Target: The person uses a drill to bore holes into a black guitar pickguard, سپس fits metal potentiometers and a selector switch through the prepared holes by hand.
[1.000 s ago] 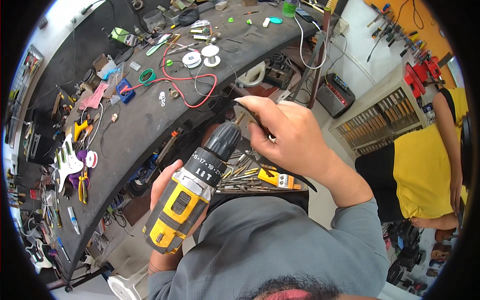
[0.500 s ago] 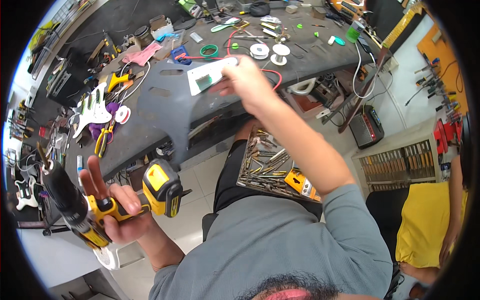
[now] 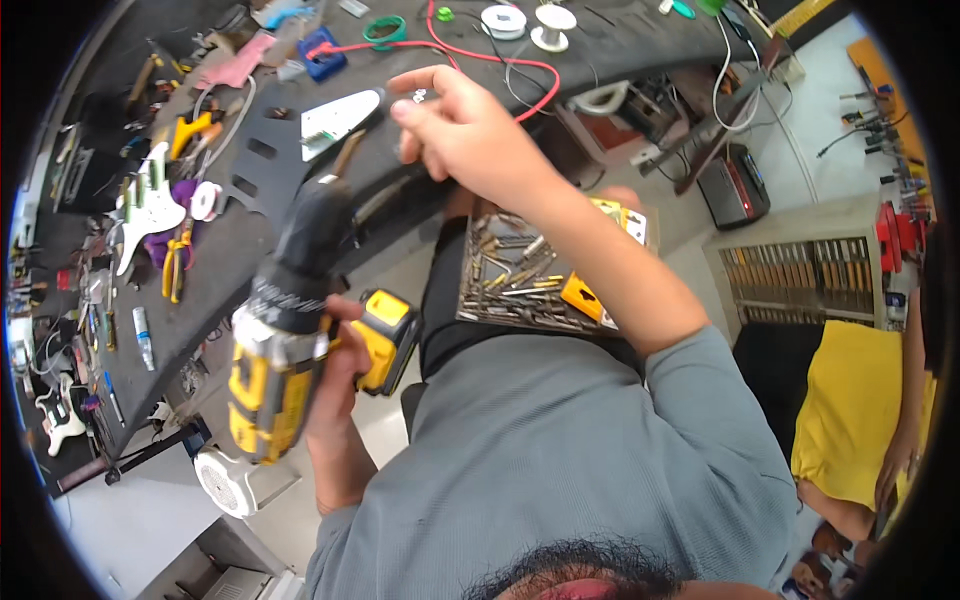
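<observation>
A yellow and black cordless drill is gripped by my left hand around its handle. Its black chuck and the brown-looking bit point up toward the bench edge. Just beyond the bit, a white teardrop-shaped plate with a small green part lies on a dark grey flat template. My right hand hovers over the front of the bench to the right of the plate, fingers loosely apart and nothing visible in them. On my lap rests a tray of many drill bits, partly covered by my right forearm.
A white pickguard, yellow-handled pliers and solder spools are on the dark bench. A red cable loops near its front edge. At the right sits another person with a yellow cloth.
The drill has swung up and right toward the plate. My right hand has let go of the white plate, which now lies on the grey template. The view has shifted.
</observation>
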A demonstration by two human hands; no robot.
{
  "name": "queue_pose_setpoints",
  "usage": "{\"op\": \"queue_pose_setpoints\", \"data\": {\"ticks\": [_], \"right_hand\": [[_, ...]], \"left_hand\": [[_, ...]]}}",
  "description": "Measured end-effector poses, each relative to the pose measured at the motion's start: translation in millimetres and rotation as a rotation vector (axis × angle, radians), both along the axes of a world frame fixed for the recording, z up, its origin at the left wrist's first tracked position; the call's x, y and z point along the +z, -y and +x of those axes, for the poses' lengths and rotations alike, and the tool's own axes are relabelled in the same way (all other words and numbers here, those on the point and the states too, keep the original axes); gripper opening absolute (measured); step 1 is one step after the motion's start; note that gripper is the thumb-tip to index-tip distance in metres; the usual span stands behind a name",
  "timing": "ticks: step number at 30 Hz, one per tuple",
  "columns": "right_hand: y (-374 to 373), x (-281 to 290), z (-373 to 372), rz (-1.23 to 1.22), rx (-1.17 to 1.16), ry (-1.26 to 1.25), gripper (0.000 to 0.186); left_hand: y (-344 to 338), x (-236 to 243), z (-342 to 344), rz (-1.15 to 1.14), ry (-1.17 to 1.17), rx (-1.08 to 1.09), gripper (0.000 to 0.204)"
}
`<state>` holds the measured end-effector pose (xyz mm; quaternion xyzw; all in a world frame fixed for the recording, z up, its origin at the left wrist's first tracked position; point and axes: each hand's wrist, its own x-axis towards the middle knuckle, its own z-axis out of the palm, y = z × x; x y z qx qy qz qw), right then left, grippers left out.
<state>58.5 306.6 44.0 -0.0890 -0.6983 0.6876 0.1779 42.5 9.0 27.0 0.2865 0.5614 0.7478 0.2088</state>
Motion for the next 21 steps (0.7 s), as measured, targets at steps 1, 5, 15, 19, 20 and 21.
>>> {"op": "queue_pose_setpoints", "data": {"ticks": [1, 5, 15, 19, 20, 21], "right_hand": [[-1, 8, 19, -0.212, 0.128, -0.092, 0.052], [0, 18, 80, -0.729, 0.176, -0.302, 0.059], [1, 2, 200, -1.15, -0.265, -0.419, 0.04], [-1, -14, 223, -1.157, -0.262, -0.467, 0.045], [-3, -15, 224, -1.09, -0.307, -0.386, 0.05], [-7, -17, 225, -1.024, -0.348, -0.304, 0.054]], "left_hand": [[-11, -10, 3, -0.15, -0.167, -0.003, 0.051], [-74, -33, 14, -0.157, -0.02, -0.201, 0.047], [-157, -20, 77, -0.037, -0.986, -0.48, 0.07], [-162, -33, 93, 0.003, -0.86, -0.544, 0.07], [-163, -36, 92, 0.008, -0.841, -0.556, 0.07], [-162, -35, 89, -0.028, -0.846, -0.561, 0.07]]}}
